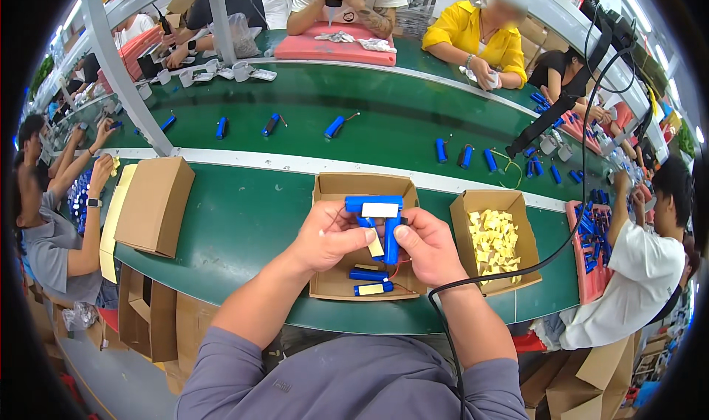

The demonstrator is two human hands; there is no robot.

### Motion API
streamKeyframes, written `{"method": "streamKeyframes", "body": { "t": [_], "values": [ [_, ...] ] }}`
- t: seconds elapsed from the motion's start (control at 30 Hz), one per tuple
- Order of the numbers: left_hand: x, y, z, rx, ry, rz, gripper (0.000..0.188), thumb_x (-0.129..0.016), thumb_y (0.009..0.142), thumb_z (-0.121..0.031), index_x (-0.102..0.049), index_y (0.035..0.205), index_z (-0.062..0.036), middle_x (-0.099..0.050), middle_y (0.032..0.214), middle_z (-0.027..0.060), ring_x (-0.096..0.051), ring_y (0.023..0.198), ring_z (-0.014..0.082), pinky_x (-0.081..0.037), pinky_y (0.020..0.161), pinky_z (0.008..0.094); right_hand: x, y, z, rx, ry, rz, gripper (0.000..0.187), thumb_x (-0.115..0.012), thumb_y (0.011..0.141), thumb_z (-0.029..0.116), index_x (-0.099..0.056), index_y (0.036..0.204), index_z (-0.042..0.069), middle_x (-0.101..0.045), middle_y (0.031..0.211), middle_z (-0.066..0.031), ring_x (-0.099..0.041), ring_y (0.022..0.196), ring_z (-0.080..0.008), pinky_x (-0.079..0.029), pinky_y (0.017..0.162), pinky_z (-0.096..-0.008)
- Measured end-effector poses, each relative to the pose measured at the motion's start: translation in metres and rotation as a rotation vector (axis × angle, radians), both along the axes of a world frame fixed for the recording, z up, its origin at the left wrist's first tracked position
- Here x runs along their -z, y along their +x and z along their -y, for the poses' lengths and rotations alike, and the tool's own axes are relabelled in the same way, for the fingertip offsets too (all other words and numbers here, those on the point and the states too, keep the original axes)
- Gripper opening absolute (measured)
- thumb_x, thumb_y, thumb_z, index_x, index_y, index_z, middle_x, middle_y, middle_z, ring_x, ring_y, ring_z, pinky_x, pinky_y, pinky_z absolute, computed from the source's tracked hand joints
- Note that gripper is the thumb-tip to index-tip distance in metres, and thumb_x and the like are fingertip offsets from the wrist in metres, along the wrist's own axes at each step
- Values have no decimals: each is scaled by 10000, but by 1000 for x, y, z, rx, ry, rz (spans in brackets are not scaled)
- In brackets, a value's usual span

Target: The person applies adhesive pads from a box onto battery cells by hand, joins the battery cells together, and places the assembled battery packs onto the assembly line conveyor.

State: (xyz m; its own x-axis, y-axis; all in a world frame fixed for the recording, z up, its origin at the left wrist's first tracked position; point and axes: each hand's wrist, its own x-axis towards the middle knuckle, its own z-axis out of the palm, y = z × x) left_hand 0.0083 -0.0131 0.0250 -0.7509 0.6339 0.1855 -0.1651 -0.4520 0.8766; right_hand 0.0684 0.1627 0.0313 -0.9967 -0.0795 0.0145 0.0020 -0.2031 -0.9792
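No legible txt, nos. or signs

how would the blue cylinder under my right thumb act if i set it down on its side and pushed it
The blue cylinder would likely roll, given its rounded sides. It will probably feel stiff, since it keeps a straight shape in the right hand. Its smooth-looking surface may be a bit slippery.

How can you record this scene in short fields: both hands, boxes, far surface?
Left hand: thumb on a blue cylindrical pack with a pale yellow label
Right hand: thumb on a second blue cylindrical pack
Middle brown cardboard box: open, beneath the hands, further blue packs inside
Right brown cardboard box: open, holding small flat yellow pieces
Long green far surface: several blue packs lying on it
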Motion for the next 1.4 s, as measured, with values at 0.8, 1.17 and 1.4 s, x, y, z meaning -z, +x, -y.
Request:
{"method": "streamKeyframes", "body": {
  "t": [0.8,1.17,1.4],
  "values": [
    [-6,-15,4,-341,235,370,154,-614,746,-95,-518,863,-64,-600,803,93,-549,607,147,-472,537,303,4,3,2,21,601,-51,149,-610,841,113,-564,911,-10,-588,729,-52,-571,627,-102,-471,568,-255],
    [-1,13,-3,-136,-82,33,356,-717,725,-29,-582,1054,-3,-623,901,43,-582,827,99,-491,726,241,-11,1,16,256,217,-183,235,-689,760,7,-550,949,-8,-542,848,-23,-542,672,-49,-466,588,-200],
    [-4,7,-2,-219,-251,-109,229,-709,769,-82,-624,970,-12,-627,822,17,-570,701,59,-485,608,206,-10,-1,7,101,23,-128,260,-660,758,-61,-560,995,-24,-595,908,-45,-572,751,-89,-496,684,-228]
  ]
}}
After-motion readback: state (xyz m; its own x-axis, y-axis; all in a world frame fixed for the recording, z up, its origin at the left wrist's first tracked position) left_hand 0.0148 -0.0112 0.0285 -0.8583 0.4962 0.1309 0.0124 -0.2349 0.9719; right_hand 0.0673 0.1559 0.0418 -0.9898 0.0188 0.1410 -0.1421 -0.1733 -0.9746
